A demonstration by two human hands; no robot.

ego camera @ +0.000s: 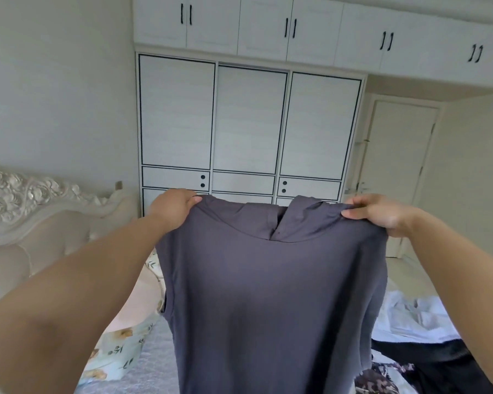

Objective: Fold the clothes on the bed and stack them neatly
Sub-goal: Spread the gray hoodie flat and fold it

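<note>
The left hand [172, 207] pinches one top corner of a dark grey, soft-knit sleeveless garment [271, 302], its fingers curled over the shoulder edge. The right hand [377, 213] grips the opposite top corner the same way, thumb in front and fingers folded behind the cloth. Between the two hands the garment is stretched out wide and hangs straight down in the air in front of the person, its neckline with a folded collar or hood piece near the top middle; its lower end runs out of view at the bottom.

Below and behind the hanging garment lies the bed [160, 362] with a pale grey cover. On it to the left rests a light floral-printed cloth [117, 348]. To the right lie a crumpled white garment [413, 317], a black garment [427, 354] just in front of it, and a dark patterned fabric [382, 379] at the bottom edge.

A cream carved, tufted headboard [26, 211] stands at the left. Straight ahead is a white wardrobe [251, 120] with black-trimmed doors, all closed, so its contents cannot be seen. A white door [399, 166] is at the right.
</note>
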